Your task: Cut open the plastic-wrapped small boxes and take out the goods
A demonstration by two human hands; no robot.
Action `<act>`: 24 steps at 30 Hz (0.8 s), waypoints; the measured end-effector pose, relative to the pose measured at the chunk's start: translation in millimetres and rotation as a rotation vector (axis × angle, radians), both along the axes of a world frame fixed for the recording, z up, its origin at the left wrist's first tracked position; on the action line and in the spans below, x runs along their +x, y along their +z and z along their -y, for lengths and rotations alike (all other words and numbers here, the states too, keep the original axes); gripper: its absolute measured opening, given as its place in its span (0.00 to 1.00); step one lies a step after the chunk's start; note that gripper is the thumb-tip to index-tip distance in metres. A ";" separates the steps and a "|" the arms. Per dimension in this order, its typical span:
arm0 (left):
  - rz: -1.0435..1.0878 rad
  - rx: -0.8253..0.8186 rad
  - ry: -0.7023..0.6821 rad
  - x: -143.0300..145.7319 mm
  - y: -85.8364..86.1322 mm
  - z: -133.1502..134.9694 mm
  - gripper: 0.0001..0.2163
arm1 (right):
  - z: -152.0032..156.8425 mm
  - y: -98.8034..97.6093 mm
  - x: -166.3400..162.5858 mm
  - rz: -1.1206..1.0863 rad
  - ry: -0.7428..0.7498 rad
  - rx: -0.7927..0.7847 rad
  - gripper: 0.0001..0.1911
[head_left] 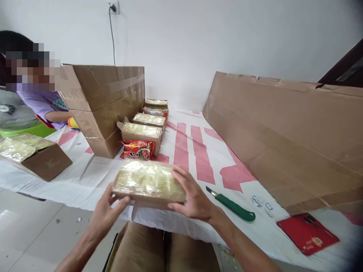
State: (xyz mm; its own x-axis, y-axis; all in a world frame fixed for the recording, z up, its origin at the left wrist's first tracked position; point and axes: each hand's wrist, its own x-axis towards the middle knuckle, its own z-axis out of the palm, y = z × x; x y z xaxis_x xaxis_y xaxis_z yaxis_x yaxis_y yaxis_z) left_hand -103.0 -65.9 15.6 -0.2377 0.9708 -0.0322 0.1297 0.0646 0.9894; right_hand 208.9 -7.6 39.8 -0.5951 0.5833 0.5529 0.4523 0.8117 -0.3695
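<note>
Both my hands hold a flat cardboard box (147, 185) covered with clear plastic film, at the near edge of the table. My left hand (105, 213) grips its near left corner with fingers curled round the edge. My right hand (189, 196) clasps the right end, fingers wrapped over the top and thumb at the side. A red noodle packet (138, 150) lies just beyond the box. Behind the packet, a row of similar film-covered boxes (141, 132) runs toward the wall.
A green-handled cutter (233, 206) and small metal clips (261, 202) lie to the right. A red flat case (307, 233) sits farther right. Large folded cardboard (289, 136) leans at right. Taped cartons (104, 102) stand at left, another person (42, 104) behind them. An open box (42, 156) sits at far left.
</note>
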 end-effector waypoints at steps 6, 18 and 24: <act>-0.152 0.047 0.265 -61.3 -2.2 -40.1 0.32 | -78.8 -12.7 -98.5 -0.047 0.146 0.000 0.64; -0.252 -0.033 0.060 -68.2 -69.7 -63.1 0.34 | -75.6 -91.3 -72.8 -0.387 -0.084 -0.437 0.71; -0.398 -0.066 0.063 -78.7 -61.9 -100.4 0.29 | -100.7 -105.8 -100.4 -0.439 -0.141 -0.462 0.63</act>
State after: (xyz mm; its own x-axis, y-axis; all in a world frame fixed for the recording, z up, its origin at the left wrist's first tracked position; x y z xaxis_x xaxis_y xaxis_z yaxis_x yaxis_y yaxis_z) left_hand -181.7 34.5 -46.2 -0.3033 0.9528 0.0131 0.4957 0.1460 0.8561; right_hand 108.5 93.1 -66.1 -0.2710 0.8751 0.4010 0.2710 0.4691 -0.8406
